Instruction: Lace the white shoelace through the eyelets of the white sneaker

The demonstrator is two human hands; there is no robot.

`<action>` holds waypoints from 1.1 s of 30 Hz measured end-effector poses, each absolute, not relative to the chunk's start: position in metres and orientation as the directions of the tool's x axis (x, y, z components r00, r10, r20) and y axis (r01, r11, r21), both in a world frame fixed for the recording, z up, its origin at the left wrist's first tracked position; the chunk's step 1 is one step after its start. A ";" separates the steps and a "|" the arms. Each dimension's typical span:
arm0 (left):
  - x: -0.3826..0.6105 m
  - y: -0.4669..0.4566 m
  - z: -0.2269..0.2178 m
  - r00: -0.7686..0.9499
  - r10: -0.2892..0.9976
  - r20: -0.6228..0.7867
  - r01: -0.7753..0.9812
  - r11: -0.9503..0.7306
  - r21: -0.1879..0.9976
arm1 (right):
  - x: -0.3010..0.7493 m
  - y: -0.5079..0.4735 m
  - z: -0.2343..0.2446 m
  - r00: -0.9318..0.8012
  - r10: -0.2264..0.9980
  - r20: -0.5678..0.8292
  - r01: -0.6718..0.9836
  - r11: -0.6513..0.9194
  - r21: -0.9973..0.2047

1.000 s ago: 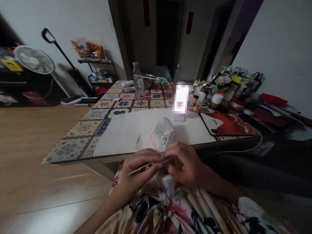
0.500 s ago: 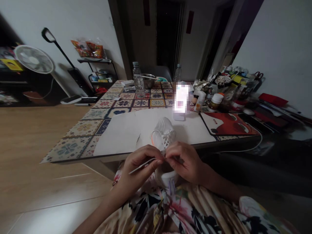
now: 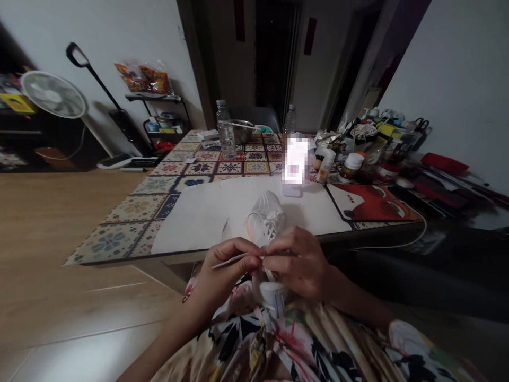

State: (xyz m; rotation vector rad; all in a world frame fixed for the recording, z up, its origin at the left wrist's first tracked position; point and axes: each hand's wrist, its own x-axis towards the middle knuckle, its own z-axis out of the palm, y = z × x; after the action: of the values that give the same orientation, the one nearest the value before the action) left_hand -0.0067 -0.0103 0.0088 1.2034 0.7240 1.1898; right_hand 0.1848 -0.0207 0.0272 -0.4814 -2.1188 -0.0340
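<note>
Two hands meet over a white shoe (image 3: pixel 267 233) — its heel on the lap, its toe toward the table (image 3: pixel 119 233). The left hand (image 3: pixel 222 273) pinches a thin white lace (image 3: pixel 230 260) between thumb and forefinger, the stiff tip jutting out to the left of the pinch. The right hand (image 3: pixel 296 262) is closed over the shoe's tongue area just right of that pinch, fingers curled; exactly what they clamp is hidden.

By the look of it, the lacing is mid-way: the lace end is being fed at an eyelet near the top of the shoe. A next pull would call for a firm pinch on the lace and a steadying grip on the upper.

The upper reads as soft, pale mesh with an orange trim — rounded, light, easily squashed. Beyond the grip lies a flat white sheet (image 3: pixel 207 212) on the patterned tabletop.
</note>
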 end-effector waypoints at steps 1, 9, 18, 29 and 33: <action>-0.007 -0.009 0.008 0.243 0.956 0.162 -0.302 -0.084 0.949 | 0.185 -0.020 0.028 -0.461 0.356 0.813 0.302 0.924 -0.233; -0.020 0.040 0.000 -0.169 0.982 0.085 -0.730 -0.183 0.658 | 0.204 0.007 0.020 -0.255 0.700 0.667 -0.382 0.561 -0.734; -0.054 0.046 -0.004 0.227 0.965 0.133 -0.508 0.001 0.861 | 0.252 0.025 0.012 -0.611 0.597 0.520 -0.312 0.422 -0.851; -0.038 0.030 -0.004 0.567 0.821 -0.070 0.184 -0.043 0.982 | 0.235 0.019 0.023 -0.580 0.754 0.310 0.361 0.578 -0.731; -0.036 0.031 -0.002 0.578 0.814 -0.064 0.242 -0.096 0.965 | 0.240 0.017 0.025 -0.571 0.800 0.185 0.413 0.474 -0.778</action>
State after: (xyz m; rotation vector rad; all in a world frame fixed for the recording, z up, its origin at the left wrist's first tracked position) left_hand -0.0355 0.0309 -0.0016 1.6401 0.8986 0.6087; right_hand 0.2396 0.0167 0.0247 -1.0024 -2.1859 0.9467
